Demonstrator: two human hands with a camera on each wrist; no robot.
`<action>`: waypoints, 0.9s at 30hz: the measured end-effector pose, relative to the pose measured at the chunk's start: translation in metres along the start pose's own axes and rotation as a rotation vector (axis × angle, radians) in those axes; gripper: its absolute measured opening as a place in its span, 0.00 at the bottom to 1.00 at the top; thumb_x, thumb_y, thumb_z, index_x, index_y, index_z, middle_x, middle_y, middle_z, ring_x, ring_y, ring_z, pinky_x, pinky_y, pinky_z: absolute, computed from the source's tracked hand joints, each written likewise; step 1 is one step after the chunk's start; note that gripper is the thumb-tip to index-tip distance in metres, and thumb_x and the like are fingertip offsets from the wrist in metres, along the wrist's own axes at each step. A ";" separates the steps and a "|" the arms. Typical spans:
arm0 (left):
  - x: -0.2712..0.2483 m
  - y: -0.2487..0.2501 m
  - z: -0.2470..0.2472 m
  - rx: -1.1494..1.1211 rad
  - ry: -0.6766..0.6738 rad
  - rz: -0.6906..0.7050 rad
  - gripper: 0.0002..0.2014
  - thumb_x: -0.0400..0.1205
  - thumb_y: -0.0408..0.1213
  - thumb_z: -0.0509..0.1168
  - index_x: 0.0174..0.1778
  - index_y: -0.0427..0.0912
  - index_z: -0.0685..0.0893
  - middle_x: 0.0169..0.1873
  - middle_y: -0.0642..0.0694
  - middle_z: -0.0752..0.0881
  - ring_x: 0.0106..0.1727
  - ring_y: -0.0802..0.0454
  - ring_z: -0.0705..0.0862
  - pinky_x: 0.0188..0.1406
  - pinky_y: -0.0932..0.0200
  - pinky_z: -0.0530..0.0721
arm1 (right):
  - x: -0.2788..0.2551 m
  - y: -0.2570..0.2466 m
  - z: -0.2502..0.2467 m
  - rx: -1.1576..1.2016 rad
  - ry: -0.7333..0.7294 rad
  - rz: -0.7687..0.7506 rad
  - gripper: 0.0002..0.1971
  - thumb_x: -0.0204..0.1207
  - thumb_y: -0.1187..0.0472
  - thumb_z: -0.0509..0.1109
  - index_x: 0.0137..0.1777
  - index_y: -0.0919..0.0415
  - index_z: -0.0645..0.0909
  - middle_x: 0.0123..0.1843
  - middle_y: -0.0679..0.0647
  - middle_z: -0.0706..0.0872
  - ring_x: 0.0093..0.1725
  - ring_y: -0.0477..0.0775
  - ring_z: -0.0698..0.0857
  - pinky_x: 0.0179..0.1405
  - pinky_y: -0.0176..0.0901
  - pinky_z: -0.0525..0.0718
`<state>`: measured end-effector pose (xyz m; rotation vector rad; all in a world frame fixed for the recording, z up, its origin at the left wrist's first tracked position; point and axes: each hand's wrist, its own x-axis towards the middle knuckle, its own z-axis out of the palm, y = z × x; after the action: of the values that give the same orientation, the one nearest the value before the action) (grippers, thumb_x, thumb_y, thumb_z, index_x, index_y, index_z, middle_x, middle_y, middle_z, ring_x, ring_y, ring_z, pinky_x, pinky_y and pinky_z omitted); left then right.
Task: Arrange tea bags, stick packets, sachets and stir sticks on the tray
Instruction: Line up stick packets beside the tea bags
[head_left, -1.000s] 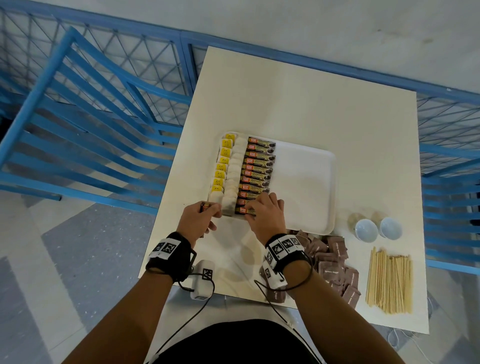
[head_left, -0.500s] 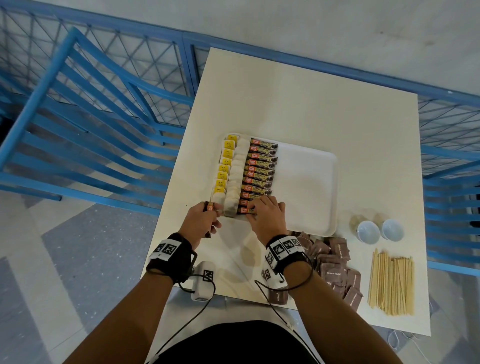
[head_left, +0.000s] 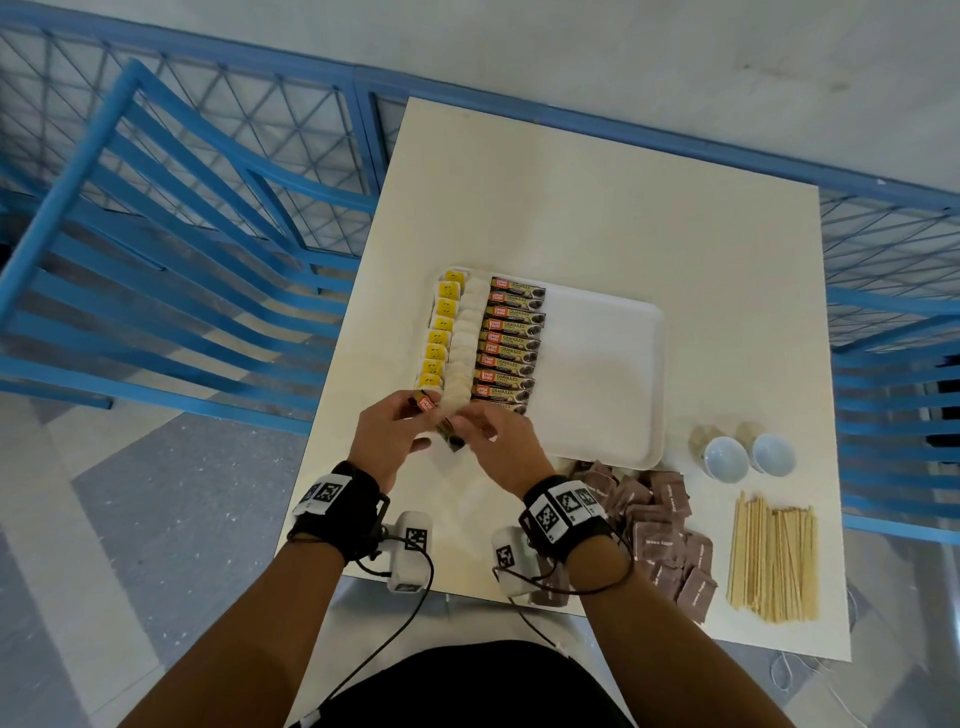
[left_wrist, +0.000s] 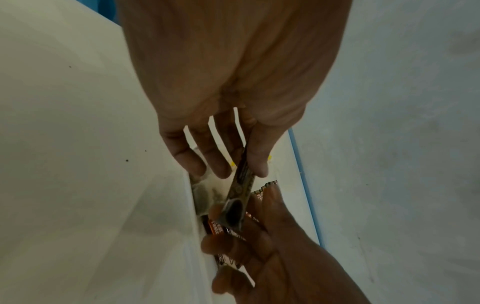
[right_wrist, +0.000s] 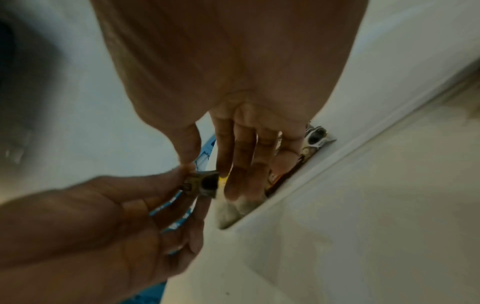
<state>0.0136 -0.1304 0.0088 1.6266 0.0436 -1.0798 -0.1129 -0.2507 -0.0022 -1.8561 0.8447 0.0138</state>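
Note:
A white tray (head_left: 597, 374) carries a column of yellow-tagged tea bags (head_left: 444, 332) and beside it a row of brown stick packets (head_left: 511, 343). Over the tray's near left corner my left hand (head_left: 410, 415) pinches one more stick packet (head_left: 441, 421) between thumb and fingers. My right hand (head_left: 483, 431) has come up to the packet's near end, and its thumb and forefinger pinch that end. The left wrist view shows the packet (left_wrist: 240, 189) slanting down from my left hand (left_wrist: 241, 170) to my right hand (left_wrist: 246, 246). Its end (right_wrist: 203, 183) also shows in the right wrist view.
Brown sachets (head_left: 660, 525) lie heaped at the table's near edge, right of my right wrist. Wooden stir sticks (head_left: 771, 558) lie further right, behind two small white cups (head_left: 726, 460). The tray's right half is bare. A blue slatted chair (head_left: 182, 249) stands left of the table (head_left: 597, 208).
My right hand has left the near end of the packet row and moved left to the packet in my left hand. That packet has tilted.

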 end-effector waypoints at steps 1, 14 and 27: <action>-0.001 0.001 0.001 0.016 0.011 0.013 0.10 0.79 0.33 0.77 0.57 0.43 0.92 0.45 0.48 0.93 0.46 0.54 0.89 0.47 0.53 0.88 | 0.001 -0.004 0.000 0.028 -0.049 0.008 0.10 0.83 0.51 0.71 0.58 0.55 0.87 0.45 0.46 0.91 0.40 0.41 0.87 0.45 0.36 0.84; -0.005 0.000 0.010 -0.121 0.037 0.032 0.09 0.83 0.35 0.74 0.54 0.33 0.92 0.40 0.39 0.94 0.38 0.48 0.92 0.44 0.52 0.93 | 0.005 0.006 -0.016 0.138 0.042 0.011 0.07 0.82 0.60 0.73 0.56 0.53 0.90 0.39 0.45 0.91 0.32 0.45 0.85 0.42 0.37 0.84; -0.005 -0.009 0.019 -0.067 0.054 0.009 0.13 0.85 0.42 0.72 0.54 0.34 0.91 0.44 0.38 0.94 0.45 0.43 0.93 0.45 0.50 0.93 | 0.001 0.014 -0.035 -0.117 0.130 -0.100 0.08 0.75 0.58 0.79 0.54 0.51 0.89 0.50 0.46 0.88 0.50 0.46 0.84 0.54 0.38 0.82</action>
<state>-0.0053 -0.1397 0.0061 1.5943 0.1061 -1.0172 -0.1328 -0.2824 0.0015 -2.0248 0.8550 -0.1237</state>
